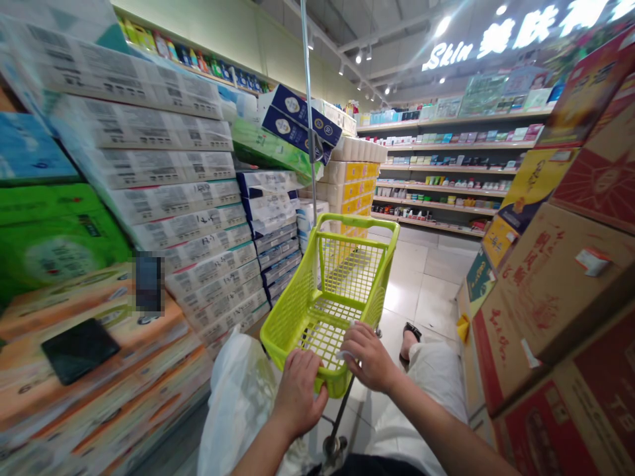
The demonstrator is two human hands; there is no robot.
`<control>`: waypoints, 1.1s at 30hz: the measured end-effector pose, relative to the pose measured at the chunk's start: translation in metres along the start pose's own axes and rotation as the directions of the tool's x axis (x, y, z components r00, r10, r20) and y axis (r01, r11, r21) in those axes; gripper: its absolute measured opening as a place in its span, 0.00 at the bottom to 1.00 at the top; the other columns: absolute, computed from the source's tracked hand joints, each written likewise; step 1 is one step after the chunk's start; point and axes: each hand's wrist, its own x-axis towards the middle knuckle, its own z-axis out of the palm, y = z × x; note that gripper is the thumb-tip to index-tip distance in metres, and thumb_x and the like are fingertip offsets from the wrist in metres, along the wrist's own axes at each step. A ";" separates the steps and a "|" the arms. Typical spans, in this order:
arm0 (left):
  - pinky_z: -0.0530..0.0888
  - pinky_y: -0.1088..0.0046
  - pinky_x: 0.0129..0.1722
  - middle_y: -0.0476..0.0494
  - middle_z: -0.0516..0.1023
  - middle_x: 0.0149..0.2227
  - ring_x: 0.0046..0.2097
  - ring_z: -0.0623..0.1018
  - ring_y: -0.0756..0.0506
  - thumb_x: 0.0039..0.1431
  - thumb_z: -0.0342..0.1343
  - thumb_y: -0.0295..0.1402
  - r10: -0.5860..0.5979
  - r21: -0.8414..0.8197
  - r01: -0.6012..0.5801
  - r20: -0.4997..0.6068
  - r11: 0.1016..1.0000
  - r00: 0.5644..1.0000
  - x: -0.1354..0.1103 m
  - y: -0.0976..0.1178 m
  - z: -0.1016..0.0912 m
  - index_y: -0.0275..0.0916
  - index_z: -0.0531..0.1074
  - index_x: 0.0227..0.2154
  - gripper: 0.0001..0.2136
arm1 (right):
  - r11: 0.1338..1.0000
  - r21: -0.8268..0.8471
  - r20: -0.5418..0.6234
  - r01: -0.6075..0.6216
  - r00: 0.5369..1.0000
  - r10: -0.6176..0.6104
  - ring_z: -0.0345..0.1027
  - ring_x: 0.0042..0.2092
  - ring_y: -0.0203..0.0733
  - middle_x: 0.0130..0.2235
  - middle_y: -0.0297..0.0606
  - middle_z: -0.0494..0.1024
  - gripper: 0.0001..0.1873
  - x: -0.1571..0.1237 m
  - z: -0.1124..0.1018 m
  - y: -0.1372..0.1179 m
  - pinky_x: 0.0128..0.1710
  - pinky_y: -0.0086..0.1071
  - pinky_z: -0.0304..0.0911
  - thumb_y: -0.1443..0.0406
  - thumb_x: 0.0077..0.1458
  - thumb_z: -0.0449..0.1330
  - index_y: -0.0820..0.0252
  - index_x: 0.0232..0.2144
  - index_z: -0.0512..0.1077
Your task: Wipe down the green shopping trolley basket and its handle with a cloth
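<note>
A lime-green plastic shopping basket point(290, 316) with lattice walls and a raised far handle stands in front of me. Metal legs and small wheels show beneath it. My left hand point(301, 382) is closed over its near rim, fingers on top and thumb to the right of them. At the right near corner, my right hand point(366, 352) has its fingers curled round a crumpled white cloth or tissue point(344, 355), pressed against the rim. Through the basket's lattice floor, pale tiles are visible.
Stacked tissue packs point(193, 192) line the left side, with a dark flat tablet-like object point(80, 350) on orange packs nearby. Cardboard cartons point(560, 277) rise on the right. A thin metal pole point(307, 73) stands beyond the basket. Stocked shelves point(446, 168) fill the back.
</note>
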 end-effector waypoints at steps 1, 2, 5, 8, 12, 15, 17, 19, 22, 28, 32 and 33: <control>0.63 0.53 0.54 0.43 0.70 0.36 0.42 0.69 0.40 0.47 0.51 0.28 0.000 0.003 0.000 0.000 1.000 1.000 0.000 0.000 0.000 0.40 0.64 0.35 0.10 | 0.999 -0.010 -0.035 -0.042 0.999 0.041 0.64 0.44 0.43 0.37 0.38 0.72 0.06 0.003 -0.001 0.007 0.57 0.45 0.55 0.67 0.58 0.51 0.56 0.35 0.68; 0.62 0.53 0.54 0.43 0.70 0.36 0.42 0.69 0.40 0.47 0.51 0.28 0.000 0.005 0.000 0.000 1.000 1.000 0.000 0.000 0.001 0.39 0.64 0.35 0.09 | 0.996 -0.015 -0.076 -0.093 0.993 0.091 0.64 0.44 0.43 0.36 0.38 0.72 0.06 0.006 -0.002 0.011 0.57 0.46 0.55 0.67 0.59 0.51 0.56 0.35 0.68; 0.62 0.52 0.54 0.43 0.70 0.36 0.43 0.69 0.40 0.47 0.51 0.28 -0.001 0.010 0.001 0.002 1.000 1.000 0.001 0.001 0.002 0.39 0.64 0.34 0.09 | 0.981 0.017 -0.144 -0.196 0.970 0.196 0.64 0.45 0.42 0.36 0.38 0.71 0.07 0.005 0.003 0.005 0.59 0.46 0.53 0.68 0.60 0.49 0.56 0.34 0.68; 0.63 0.52 0.53 0.43 0.70 0.35 0.42 0.69 0.40 0.47 0.51 0.28 -0.008 0.005 0.008 0.015 1.000 1.000 0.002 0.000 0.001 0.39 0.64 0.34 0.09 | 0.988 0.061 -0.078 -0.141 0.986 0.146 0.63 0.47 0.43 0.37 0.37 0.71 0.07 -0.005 0.009 -0.019 0.60 0.47 0.51 0.68 0.59 0.50 0.56 0.35 0.68; 0.64 0.54 0.51 0.44 0.70 0.35 0.41 0.68 0.41 0.47 0.51 0.28 -0.018 -0.012 0.018 0.045 1.000 0.999 0.002 0.000 -0.004 0.40 0.64 0.33 0.08 | 0.998 0.057 0.030 0.011 0.999 -0.013 0.63 0.48 0.43 0.39 0.37 0.73 0.08 -0.009 0.007 -0.024 0.59 0.45 0.52 0.66 0.58 0.52 0.55 0.38 0.69; 0.63 0.54 0.52 0.44 0.69 0.35 0.42 0.68 0.41 0.46 0.51 0.27 -0.022 -0.016 0.023 0.047 1.000 0.999 0.002 0.001 -0.006 0.40 0.63 0.33 0.09 | 1.000 0.025 -0.008 -0.016 1.000 0.016 0.64 0.47 0.43 0.39 0.37 0.73 0.07 0.000 -0.002 0.004 0.58 0.45 0.54 0.66 0.59 0.52 0.55 0.37 0.69; 0.62 0.54 0.52 0.45 0.69 0.35 0.41 0.68 0.41 0.46 0.51 0.27 -0.017 -0.016 0.018 0.037 1.000 0.999 0.002 0.002 -0.005 0.40 0.63 0.33 0.09 | 0.992 0.022 -0.086 -0.125 0.988 0.126 0.64 0.47 0.43 0.39 0.38 0.73 0.08 0.007 -0.005 0.020 0.58 0.46 0.54 0.66 0.61 0.50 0.55 0.37 0.69; 0.62 0.54 0.52 0.45 0.69 0.35 0.41 0.68 0.41 0.47 0.51 0.27 -0.014 -0.017 0.014 0.021 1.000 1.000 0.002 0.003 -0.004 0.40 0.63 0.33 0.09 | 0.980 0.038 -0.147 -0.197 0.969 0.201 0.64 0.48 0.43 0.39 0.39 0.72 0.08 0.008 -0.004 0.023 0.59 0.47 0.53 0.67 0.62 0.49 0.56 0.37 0.69; 0.63 0.55 0.52 0.45 0.69 0.34 0.41 0.68 0.41 0.46 0.51 0.26 -0.013 -0.020 0.013 0.008 1.000 1.000 0.002 0.002 -0.003 0.40 0.63 0.33 0.09 | 0.984 0.055 -0.119 -0.171 0.977 0.177 0.63 0.50 0.43 0.39 0.38 0.72 0.08 0.000 0.004 0.002 0.61 0.48 0.51 0.67 0.60 0.50 0.56 0.37 0.68; 0.63 0.54 0.51 0.45 0.70 0.35 0.41 0.68 0.41 0.46 0.51 0.27 -0.018 -0.032 0.019 0.040 0.999 0.999 0.001 0.001 -0.005 0.40 0.63 0.33 0.08 | 0.999 0.030 0.035 0.034 0.999 -0.035 0.63 0.49 0.43 0.40 0.37 0.72 0.08 -0.011 0.007 -0.014 0.60 0.46 0.52 0.67 0.57 0.53 0.55 0.39 0.69; 0.62 0.53 0.52 0.44 0.71 0.36 0.42 0.69 0.41 0.46 0.50 0.27 -0.027 -0.025 0.029 0.056 0.999 0.998 0.002 0.002 -0.007 0.41 0.63 0.33 0.09 | 0.997 -0.006 -0.045 -0.083 0.996 0.083 0.65 0.46 0.42 0.38 0.38 0.72 0.07 0.004 -0.004 0.020 0.58 0.46 0.55 0.66 0.60 0.51 0.55 0.38 0.69; 0.62 0.53 0.52 0.44 0.71 0.36 0.42 0.69 0.41 0.46 0.50 0.27 -0.030 -0.025 0.032 0.059 0.999 0.998 0.003 0.003 -0.007 0.41 0.63 0.33 0.09 | 0.992 -0.011 -0.078 -0.127 0.989 0.126 0.64 0.46 0.43 0.38 0.38 0.72 0.07 0.007 -0.005 0.024 0.58 0.46 0.55 0.66 0.61 0.50 0.55 0.37 0.69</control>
